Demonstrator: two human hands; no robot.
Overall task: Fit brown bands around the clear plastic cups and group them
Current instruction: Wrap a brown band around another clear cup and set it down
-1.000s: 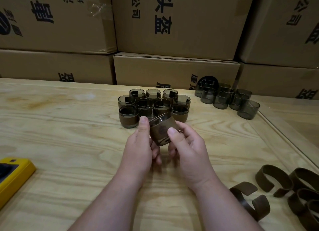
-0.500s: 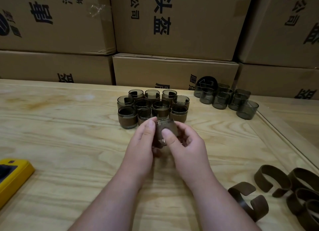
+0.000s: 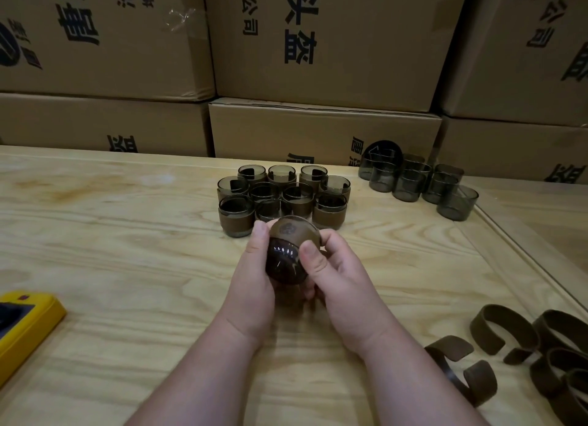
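Observation:
Both hands hold one smoky clear cup tipped on its side, its bottom facing me, with a brown band wrapped around its far part. My left hand grips its left side and my right hand its right, thumbs on top. Just beyond stands a tight group of banded cups. Several bare cups stand at the back right. Loose curled brown bands lie at the front right.
A yellow device lies at the table's left edge. Stacked cardboard boxes form a wall behind the wooden table. A raised wooden strip runs along the table's right side.
The cup in my hands has been turned from band-side toward me to bottom toward me, and the hands have shifted slightly toward the banded group.

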